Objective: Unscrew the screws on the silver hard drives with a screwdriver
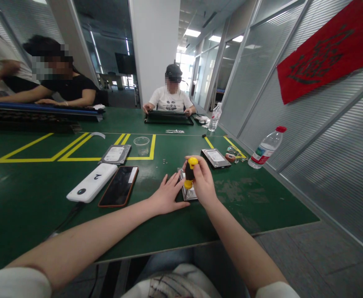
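Note:
A hard drive (191, 194) lies on the green table in front of me, partly covered by both hands. My right hand (203, 178) is closed around the yellow and black handle of a screwdriver (189, 171). The tool stands nearly upright, its shaft pointing down at the near part of the drive; whether the tip sits in a screw is too small to tell. My left hand (168, 193) lies flat with fingers spread, its fingertips against the drive's left side. Several tiny screws (164, 161) are scattered on the table beyond my left hand.
To the left are a phone (119, 186), a white power bank (92, 183) with a cable, another hard drive (115, 154) and a clear plastic cup (142, 145). Rightward lie a further hard drive (216, 158) and a water bottle (267, 148). People sit across the table.

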Demonstrator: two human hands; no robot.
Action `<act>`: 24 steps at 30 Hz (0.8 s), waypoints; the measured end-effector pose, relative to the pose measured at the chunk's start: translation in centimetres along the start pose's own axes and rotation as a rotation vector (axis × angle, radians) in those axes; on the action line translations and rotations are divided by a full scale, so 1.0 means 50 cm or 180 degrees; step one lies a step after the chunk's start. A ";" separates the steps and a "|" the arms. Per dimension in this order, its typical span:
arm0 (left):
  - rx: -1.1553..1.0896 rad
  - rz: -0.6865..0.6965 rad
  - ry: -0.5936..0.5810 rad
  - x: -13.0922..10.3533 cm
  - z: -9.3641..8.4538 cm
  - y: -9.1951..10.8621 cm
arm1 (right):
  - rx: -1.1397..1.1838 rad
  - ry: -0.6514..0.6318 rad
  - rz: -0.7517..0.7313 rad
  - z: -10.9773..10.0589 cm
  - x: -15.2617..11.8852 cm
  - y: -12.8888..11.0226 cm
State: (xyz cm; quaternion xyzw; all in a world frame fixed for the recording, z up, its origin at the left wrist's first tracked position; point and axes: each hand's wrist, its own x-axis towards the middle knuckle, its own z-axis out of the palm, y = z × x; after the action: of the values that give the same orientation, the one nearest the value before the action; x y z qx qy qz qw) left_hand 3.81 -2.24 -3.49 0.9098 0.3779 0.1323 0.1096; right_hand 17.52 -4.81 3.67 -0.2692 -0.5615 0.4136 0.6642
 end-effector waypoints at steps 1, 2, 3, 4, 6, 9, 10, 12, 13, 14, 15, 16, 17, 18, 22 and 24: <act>-0.0001 -0.0001 0.0003 0.000 -0.001 0.000 | 0.0068 -0.0028 0.0101 0.000 0.002 0.000; -0.0001 -0.0003 -0.0001 0.000 -0.002 0.001 | 0.0183 -0.0046 0.0179 0.000 0.003 0.001; 0.0002 -0.0006 -0.0009 0.000 -0.003 0.002 | 0.0311 -0.0046 0.0219 0.001 0.003 0.002; 0.0008 -0.0009 -0.0023 0.000 -0.004 0.003 | 0.0427 -0.0036 0.0222 0.002 0.002 0.002; 0.0025 -0.0018 -0.0061 0.000 -0.006 0.004 | 0.0553 -0.0056 0.0147 0.004 -0.002 0.003; 0.0054 -0.0036 -0.0110 0.001 -0.006 0.004 | 0.0490 -0.0143 -0.0014 0.003 -0.005 0.002; 0.0059 -0.0041 -0.0116 0.001 -0.006 0.004 | 0.0391 -0.0157 -0.0054 0.001 -0.005 0.002; 0.0055 -0.0033 -0.0102 0.000 -0.006 0.004 | 0.0152 -0.0115 -0.0066 -0.002 -0.001 0.000; 0.0044 -0.0024 -0.0088 0.000 -0.006 0.004 | 0.0086 -0.0079 -0.0038 -0.003 0.001 0.000; 0.0031 -0.0020 -0.0077 0.000 -0.006 0.004 | 0.0088 -0.0047 0.0018 -0.004 0.003 -0.001; 0.0018 -0.0022 -0.0073 -0.001 -0.007 0.005 | 0.0158 -0.0033 0.0097 -0.003 0.004 -0.001; 0.0005 -0.0021 -0.0081 -0.001 -0.008 0.005 | 0.0275 -0.0030 0.0181 -0.003 0.004 -0.001; -0.0006 -0.0024 -0.0086 -0.001 -0.009 0.006 | 0.0402 -0.0036 0.0244 -0.002 0.003 -0.002; -0.0015 -0.0026 -0.0090 -0.001 -0.010 0.006 | 0.0502 -0.0051 0.0260 0.000 0.001 -0.002; -0.0035 -0.0031 -0.0081 0.000 -0.008 0.005 | 0.0486 -0.0157 0.0023 0.000 -0.010 -0.001; -0.0027 -0.0022 -0.0087 0.000 -0.005 0.002 | 0.0253 -0.0087 -0.0116 -0.003 -0.011 -0.001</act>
State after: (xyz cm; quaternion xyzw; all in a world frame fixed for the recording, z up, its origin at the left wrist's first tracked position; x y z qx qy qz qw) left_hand 3.80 -2.29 -3.21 0.9097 0.3789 0.1211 0.1190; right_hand 17.68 -5.30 3.38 -0.2268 -0.5584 0.4271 0.6741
